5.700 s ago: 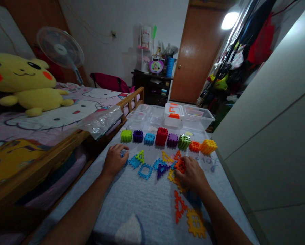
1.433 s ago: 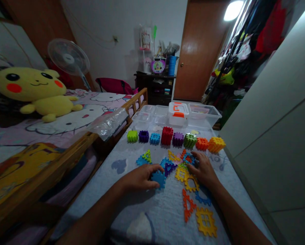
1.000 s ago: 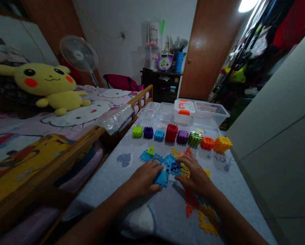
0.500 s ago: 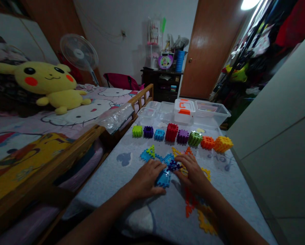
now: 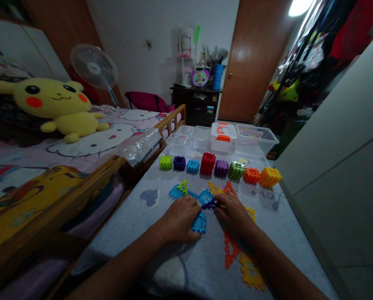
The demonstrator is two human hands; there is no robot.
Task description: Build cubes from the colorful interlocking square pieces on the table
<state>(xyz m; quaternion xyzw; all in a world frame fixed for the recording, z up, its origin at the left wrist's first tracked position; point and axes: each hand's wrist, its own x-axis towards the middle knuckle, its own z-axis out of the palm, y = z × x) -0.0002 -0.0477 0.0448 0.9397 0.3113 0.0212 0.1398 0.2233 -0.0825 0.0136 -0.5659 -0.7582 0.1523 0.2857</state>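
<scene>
My left hand (image 5: 182,217) is curled around a light blue interlocking panel (image 5: 199,223), with its thumb low and its fingertips above. A dark blue toothed piece (image 5: 208,205) lies between the hands. My right hand (image 5: 234,212) pinches the right end of that piece, and my left fingertips are close to its left end; whether they touch it I cannot tell. Just beyond are a light blue window panel (image 5: 205,196), a green triangle (image 5: 182,186), a yellow piece (image 5: 215,188) and an orange piece (image 5: 230,188). The right fingertips are partly hidden.
Several assembled block cubes, among them a red one (image 5: 208,163), stand in a row across the cloth-covered table (image 5: 148,233). Clear plastic boxes (image 5: 256,139) are behind them. An orange triangle (image 5: 231,250) and a yellow panel (image 5: 251,271) lie by my right forearm. A railed bed (image 5: 89,193) borders the left.
The dark blue piece has tilted flatter between my hands, showing a thinner edge. My right hand has turned slightly over it. The whole view has shifted a little.
</scene>
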